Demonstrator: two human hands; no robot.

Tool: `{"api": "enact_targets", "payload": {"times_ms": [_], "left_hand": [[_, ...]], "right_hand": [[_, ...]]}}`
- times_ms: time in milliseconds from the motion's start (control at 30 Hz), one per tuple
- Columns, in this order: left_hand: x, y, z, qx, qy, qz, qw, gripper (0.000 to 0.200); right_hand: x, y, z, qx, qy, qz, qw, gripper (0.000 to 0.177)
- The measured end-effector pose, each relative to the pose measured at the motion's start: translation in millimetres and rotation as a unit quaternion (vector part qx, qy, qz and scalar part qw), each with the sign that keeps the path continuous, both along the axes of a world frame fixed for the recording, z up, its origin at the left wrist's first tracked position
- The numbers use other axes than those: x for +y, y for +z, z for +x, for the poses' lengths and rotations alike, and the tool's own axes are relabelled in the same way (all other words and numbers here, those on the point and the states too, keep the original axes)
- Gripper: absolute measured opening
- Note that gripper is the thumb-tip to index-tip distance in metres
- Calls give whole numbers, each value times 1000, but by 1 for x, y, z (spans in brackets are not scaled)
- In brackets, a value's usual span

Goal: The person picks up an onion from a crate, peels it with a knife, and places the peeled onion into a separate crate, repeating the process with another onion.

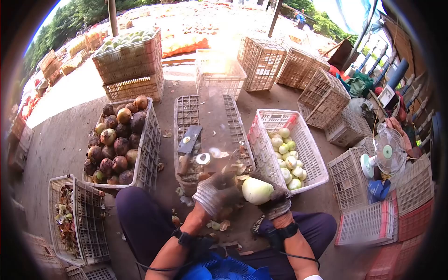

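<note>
**Steadying one pale onion point(257, 191) in our right hand point(278, 201)**

We are grasping the onion in the right grip, palm and fingers curling around its outer side, just beyond the near end of the bench point(186, 106). Our left hand point(217, 191) is showing as a blur just beside it; we cannot tell whether that grip is holding anything or hanging loose.

To our judgement, good handling is calling for a firm right grip that is turning the onion without squeezing, while the left fingers are lifting loose skin in wide strips and sparing the flesh.

Counting outward, we are finding one onion in hand and two gloves. On the bench, a low crate with a board point(212, 114) along its middle, one knife point(188, 145) is lying, with one pale piece resting on its blade and skin scraps point(239, 169) scattering nearby, too many to count.

To the right, one crate point(311, 140) is holding roughly sixteen visible pale onions point(291, 162). To the left, one crate point(148, 151) is holding about twenty-two visible dark-skinned onions point(122, 146); lower ones are hiding. Nearer us, one crate point(86, 233) is holding peelings, and far right, one fan point(388, 151) is standing.
</note>
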State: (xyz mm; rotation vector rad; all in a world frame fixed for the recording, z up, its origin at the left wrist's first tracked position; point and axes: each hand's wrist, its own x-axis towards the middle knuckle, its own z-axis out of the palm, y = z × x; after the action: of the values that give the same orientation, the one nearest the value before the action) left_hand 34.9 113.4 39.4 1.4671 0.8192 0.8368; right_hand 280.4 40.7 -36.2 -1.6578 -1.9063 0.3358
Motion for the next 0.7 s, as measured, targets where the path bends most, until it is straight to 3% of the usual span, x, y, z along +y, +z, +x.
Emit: {"api": "enact_targets", "payload": {"times_ms": [33,67,133,167,200,233,267,300,367,433,500,533,600,633,667,700], "left_hand": [[0,4,2,7,2,-59,998,42],[0,0,3,-2,6,-36,999,41],[0,-6,6,-19,13,10,1000,40],[-1,-6,6,-23,19,-61,998,38],[-2,1,6,-27,24,-131,991,36],[-3,5,6,-32,30,-200,979,34],[-1,-4,3,-9,14,-75,997,33],[4,-22,-1,14,-1,51,999,32],[9,-49,-5,37,21,171,984,30],[10,-49,-6,22,60,155,986,30],[9,-41,-10,-10,67,130,989,31],[4,-32,-11,-26,62,86,994,30],[6,-34,-9,29,30,169,985,30],[6,-34,-9,53,16,211,976,30],[1,-32,-5,58,2,174,983,30],[-5,-12,0,83,12,124,989,30]], "right_hand": [[1,2,-2,-74,12,38,996,35],[2,4,-4,-147,19,79,986,32],[6,12,-12,-147,42,87,984,33],[8,18,-16,-49,53,37,997,34],[7,26,-21,141,63,-52,987,35],[7,31,-25,345,51,-129,928,36],[7,37,-28,461,35,-169,870,37],[6,43,-32,512,37,-185,838,38],[3,53,-38,571,43,-202,795,40],[1,62,-43,598,42,-206,774,42],[0,73,-46,598,38,-207,773,44],[-1,78,-45,508,39,-193,838,46],[-2,85,-42,312,39,-158,936,48],[-2,85,-41,289,38,-152,945,49],[-2,86,-41,265,36,-145,953,50],[-3,85,-41,321,35,-153,934,50]]}}
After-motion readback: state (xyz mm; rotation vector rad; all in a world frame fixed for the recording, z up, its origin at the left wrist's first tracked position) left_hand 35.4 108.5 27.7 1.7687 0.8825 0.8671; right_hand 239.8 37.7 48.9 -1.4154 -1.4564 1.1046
